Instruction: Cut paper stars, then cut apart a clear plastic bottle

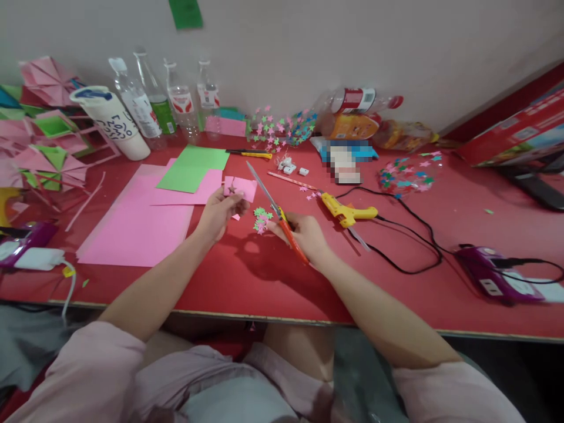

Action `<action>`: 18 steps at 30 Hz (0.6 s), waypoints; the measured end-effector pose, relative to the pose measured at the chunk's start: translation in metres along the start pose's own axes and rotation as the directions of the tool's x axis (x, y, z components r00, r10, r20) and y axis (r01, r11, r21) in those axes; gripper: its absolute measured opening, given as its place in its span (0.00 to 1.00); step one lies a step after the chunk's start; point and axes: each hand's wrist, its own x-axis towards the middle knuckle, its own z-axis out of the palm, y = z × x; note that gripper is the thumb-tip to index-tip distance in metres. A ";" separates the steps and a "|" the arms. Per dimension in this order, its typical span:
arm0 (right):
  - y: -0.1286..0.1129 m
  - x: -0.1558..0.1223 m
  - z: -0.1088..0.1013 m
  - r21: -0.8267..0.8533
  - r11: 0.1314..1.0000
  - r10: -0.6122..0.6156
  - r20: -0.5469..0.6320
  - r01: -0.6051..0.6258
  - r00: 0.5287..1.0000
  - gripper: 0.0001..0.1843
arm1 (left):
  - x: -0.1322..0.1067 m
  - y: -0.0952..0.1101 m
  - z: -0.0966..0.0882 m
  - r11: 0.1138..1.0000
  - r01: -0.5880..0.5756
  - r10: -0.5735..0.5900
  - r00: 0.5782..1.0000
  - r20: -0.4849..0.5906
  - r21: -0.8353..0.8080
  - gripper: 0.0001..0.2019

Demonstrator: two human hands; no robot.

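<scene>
Pinched in my left hand (220,212) is a small piece of pink paper (245,188) with a star-shaped cut-out in it. My right hand (308,235) grips orange-handled scissors (269,197), their blades pointing up and away to the left, a little right of the paper. Below the blades, a small heap of green and pink paper stars (261,220) lies on the red table (247,282). Left of my left hand are a green sheet (194,167) and large pink sheets (136,229).
A yellow glue gun (348,211) with a black cable lies right of my right hand. Behind are a yellow cutter (251,154), a pencil (291,180) and plastic bottles (181,106). Purple power strips (493,273) sit at both sides; folded paper shapes (48,158) stand left.
</scene>
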 end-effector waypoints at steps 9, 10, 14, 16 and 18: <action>-0.006 0.003 -0.006 -0.213 0.977 0.047 0.172 -0.010 0.984 0.32 | 0.008 0.007 -0.008 0.972 -0.230 0.222 0.967 -0.130 -0.051 0.07; -0.005 0.003 -0.005 -0.215 0.976 0.056 0.186 -0.014 0.981 0.32 | 0.008 0.008 -0.009 0.967 -0.250 0.242 0.960 -0.141 -0.041 0.07; -0.005 0.002 -0.002 -0.172 0.985 0.073 0.238 -0.032 0.968 0.33 | 0.007 0.009 -0.010 0.952 -0.303 0.292 0.940 -0.175 -0.037 0.07; -0.005 0.001 -0.002 -0.161 0.987 0.065 0.245 -0.026 0.967 0.33 | 0.007 0.009 -0.010 0.948 -0.315 0.305 0.938 -0.167 -0.039 0.07; -0.007 -0.001 -0.002 -0.148 0.989 0.064 0.250 -0.028 0.966 0.32 | 0.006 0.008 -0.009 0.948 -0.316 0.309 0.940 -0.146 -0.030 0.07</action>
